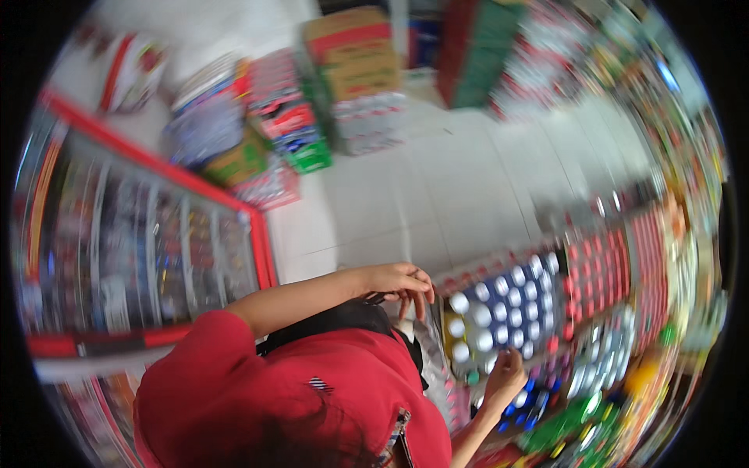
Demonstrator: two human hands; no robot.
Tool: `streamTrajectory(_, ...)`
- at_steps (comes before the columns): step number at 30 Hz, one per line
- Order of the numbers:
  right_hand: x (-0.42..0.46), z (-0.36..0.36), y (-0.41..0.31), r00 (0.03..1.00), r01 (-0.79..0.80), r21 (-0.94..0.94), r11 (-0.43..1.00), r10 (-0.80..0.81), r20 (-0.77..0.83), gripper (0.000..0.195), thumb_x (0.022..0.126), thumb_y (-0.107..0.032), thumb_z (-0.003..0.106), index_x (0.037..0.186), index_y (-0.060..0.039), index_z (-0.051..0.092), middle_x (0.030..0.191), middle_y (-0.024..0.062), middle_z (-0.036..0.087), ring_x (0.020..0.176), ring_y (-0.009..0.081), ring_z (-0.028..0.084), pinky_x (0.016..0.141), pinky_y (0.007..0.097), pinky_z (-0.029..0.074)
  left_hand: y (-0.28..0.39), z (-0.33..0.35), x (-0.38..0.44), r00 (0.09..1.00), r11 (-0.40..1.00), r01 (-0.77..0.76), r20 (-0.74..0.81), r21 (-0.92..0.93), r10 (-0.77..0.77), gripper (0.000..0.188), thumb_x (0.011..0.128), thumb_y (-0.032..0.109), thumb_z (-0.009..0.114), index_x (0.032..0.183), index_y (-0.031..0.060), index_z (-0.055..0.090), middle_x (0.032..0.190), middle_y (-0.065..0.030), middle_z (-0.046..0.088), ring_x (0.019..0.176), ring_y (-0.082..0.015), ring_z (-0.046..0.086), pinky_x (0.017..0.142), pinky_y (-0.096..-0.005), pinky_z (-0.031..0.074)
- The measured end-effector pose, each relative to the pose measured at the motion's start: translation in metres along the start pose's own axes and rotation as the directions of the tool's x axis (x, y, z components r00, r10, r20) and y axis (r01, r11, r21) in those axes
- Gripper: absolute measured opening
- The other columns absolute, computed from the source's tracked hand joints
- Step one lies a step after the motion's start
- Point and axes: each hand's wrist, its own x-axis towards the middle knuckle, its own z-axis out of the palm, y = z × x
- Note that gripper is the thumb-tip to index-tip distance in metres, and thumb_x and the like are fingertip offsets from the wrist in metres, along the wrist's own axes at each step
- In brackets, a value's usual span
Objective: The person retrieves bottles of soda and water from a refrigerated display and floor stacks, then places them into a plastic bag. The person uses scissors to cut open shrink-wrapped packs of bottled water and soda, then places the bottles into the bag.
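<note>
My left hand [404, 284] hangs in front of my waist with its fingers loosely spread and bent, nothing seen in it. Which object it might touch is not plain. To the right, my right hand [508, 374] is over the near edge of a group of bottles with white caps [501, 310], its fingers bent together; blur hides whether it touches or holds one. Beside the white caps stand rows of red-capped bottles [597, 272]. Blue-capped bottles [524, 406] lie just beyond my right hand.
A red-framed glass-fronted cooler [158, 234] stands at the left. Stacked cardboard cartons [354, 55], wrapped bottle packs [368, 123] and bagged goods [208, 128] stand on the tiled floor [450, 175]. Packed shelves [661, 111] curve along the right. The picture is blurred.
</note>
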Motion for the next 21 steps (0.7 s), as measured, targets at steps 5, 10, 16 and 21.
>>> streamTrajectory(5, 0.049, 0.084, -0.176, 0.828, 0.249, 0.401, 0.882, -0.408, 0.385, 0.023, 0.085, -0.005, 0.064, 0.107, 0.0010, 0.068, 0.077, 0.0126, 0.070, 0.070, 0.0126, 0.068, 0.061, 0.0274, 0.054, -0.052, -0.097, -0.113, 0.918, 0.963, -0.235, -0.356, -0.134, 0.174, 0.031, 0.098, 0.030, 0.049, 0.104, 0.0009, 0.058, 0.092, -0.0174, 0.072, 0.059, -0.0162, 0.067, 0.039, -0.0196, 0.033)
streamTrajectory(10, 0.062, 0.209, -0.367, 0.393, 0.084, 0.654, 0.752, -0.628, 0.671, 0.023, 0.093, -0.008, 0.060, 0.112, 0.0038, 0.065, 0.093, 0.0112, 0.072, 0.082, 0.0162, 0.070, 0.069, 0.0273, 0.057, -0.101, -0.190, -0.257, 0.666, 0.879, -0.446, -0.718, -0.167, 0.202, 0.030, 0.099, 0.030, 0.047, 0.105, 0.0028, 0.058, 0.091, -0.0166, 0.072, 0.060, -0.0155, 0.067, 0.038, -0.0183, 0.031)
streamTrajectory(16, 0.066, 0.363, -0.550, 0.030, -0.256, 0.710, 0.656, -0.729, 0.684, 0.046, 0.098, -0.019, 0.053, 0.138, 0.0012, 0.045, 0.128, 0.0155, 0.057, 0.110, 0.0243, 0.061, 0.090, 0.0380, 0.052, -0.150, -0.242, -0.391, 0.252, 0.776, -0.626, -0.962, -0.079, 0.105, 0.033, 0.101, 0.033, 0.044, 0.111, 0.0041, 0.056, 0.092, -0.0174, 0.072, 0.061, -0.0159, 0.068, 0.039, -0.0187, 0.029)
streamTrajectory(21, 0.095, 0.497, -0.660, 0.033, -0.313, 0.708, 0.633, -0.738, 0.674, 0.060, 0.095, -0.023, 0.058, 0.147, -0.0040, 0.034, 0.141, 0.0132, 0.046, 0.127, 0.0260, 0.048, 0.103, 0.0434, 0.041, -0.162, -0.288, -0.444, -0.026, 0.703, -0.710, -0.999, 0.038, 0.028, 0.038, 0.104, 0.036, 0.040, 0.119, 0.0037, 0.053, 0.094, -0.0178, 0.071, 0.060, -0.0170, 0.067, 0.039, -0.0198, 0.030)
